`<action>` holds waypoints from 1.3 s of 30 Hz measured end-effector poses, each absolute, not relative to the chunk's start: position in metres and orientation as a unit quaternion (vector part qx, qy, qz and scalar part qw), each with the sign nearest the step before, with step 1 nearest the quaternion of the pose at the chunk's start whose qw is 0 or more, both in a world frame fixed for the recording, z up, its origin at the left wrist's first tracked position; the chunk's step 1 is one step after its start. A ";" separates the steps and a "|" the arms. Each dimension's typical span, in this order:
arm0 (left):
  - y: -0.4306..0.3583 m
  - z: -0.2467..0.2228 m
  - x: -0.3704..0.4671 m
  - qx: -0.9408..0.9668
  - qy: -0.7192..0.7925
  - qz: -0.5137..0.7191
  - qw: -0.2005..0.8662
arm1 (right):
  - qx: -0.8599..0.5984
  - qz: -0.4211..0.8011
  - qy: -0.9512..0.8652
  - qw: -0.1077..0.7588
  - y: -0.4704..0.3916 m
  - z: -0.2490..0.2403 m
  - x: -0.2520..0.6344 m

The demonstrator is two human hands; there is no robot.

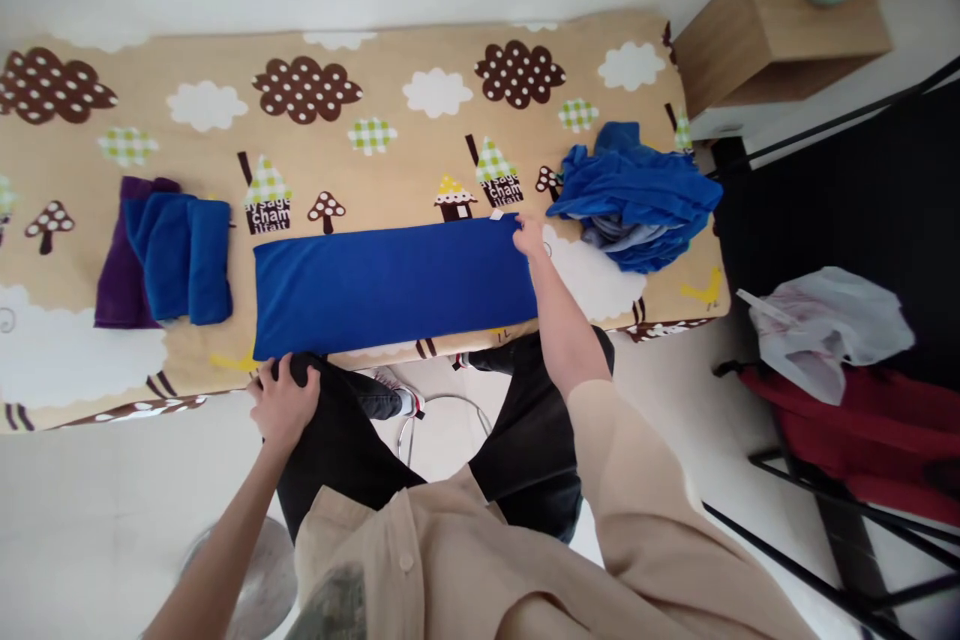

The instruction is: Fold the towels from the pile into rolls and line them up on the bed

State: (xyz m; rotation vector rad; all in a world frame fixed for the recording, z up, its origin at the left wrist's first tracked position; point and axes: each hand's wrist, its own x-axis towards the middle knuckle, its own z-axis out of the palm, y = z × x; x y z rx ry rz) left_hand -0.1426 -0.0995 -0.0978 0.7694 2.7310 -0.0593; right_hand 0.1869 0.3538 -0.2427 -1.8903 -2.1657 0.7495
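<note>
A blue towel (397,285) lies flat in a long strip along the near side of the patterned cloth, a small white tag at its far edge. My right hand (529,234) is at the strip's far right corner, fingers closed on the edge beside the tag. By the near left corner, my left hand (283,407) rests on my knee with its fingers apart; whether the fingertips touch the towel I cannot tell. To the left sit a folded blue towel (180,258) and a purple towel (118,265) partly under it. A crumpled heap of blue towels (637,195) lies to the right.
The beige patterned cloth (420,180) covers a long surface against a white wall. A wooden box shelf (772,30) stands at the back right. On the right are a white plastic bag (832,325), red fabric (862,430) and black metal bars. A round stool (247,580) shows lower left.
</note>
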 end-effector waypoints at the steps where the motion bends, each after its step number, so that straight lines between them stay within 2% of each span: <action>1: -0.099 -0.098 -0.142 0.269 0.951 -0.024 0.150 | -0.646 0.254 -0.716 0.077 0.356 -0.239 0.186; 3: -0.098 -0.099 -0.142 0.270 0.951 -0.027 0.148 | -0.668 0.254 -0.697 0.058 0.348 -0.229 0.178; 7: -0.098 -0.100 -0.143 0.270 0.951 -0.026 0.147 | -0.645 0.188 -0.733 0.104 0.283 -0.215 0.139; 14: -0.099 -0.100 -0.143 0.268 0.952 -0.033 0.143 | -0.376 0.253 -0.890 0.054 0.146 -0.233 0.054; 18: -0.097 -0.099 -0.143 0.268 0.953 -0.044 0.134 | -0.353 0.254 -0.900 0.032 0.168 -0.244 0.075; 24: -0.095 -0.107 -0.150 0.264 0.954 -0.048 0.136 | -0.548 0.193 -0.814 0.014 0.279 -0.252 0.164; 27: -0.095 -0.108 -0.150 0.262 0.953 -0.043 0.143 | -0.598 0.191 -0.779 -0.004 0.303 -0.250 0.169; 29: -0.096 -0.108 -0.150 0.261 0.954 -0.039 0.143 | -0.617 0.176 -0.767 0.014 0.296 -0.247 0.151; 31: -0.096 -0.108 -0.149 0.264 0.954 -0.032 0.137 | -0.593 0.170 -0.786 0.043 0.270 -0.244 0.121; 34: -0.097 -0.106 -0.149 0.268 0.954 -0.030 0.134 | -0.474 0.201 -0.855 0.067 0.211 -0.238 0.067; 39: -0.095 -0.105 -0.149 0.263 0.954 -0.042 0.140 | -0.313 0.253 -0.914 0.057 0.156 -0.239 0.010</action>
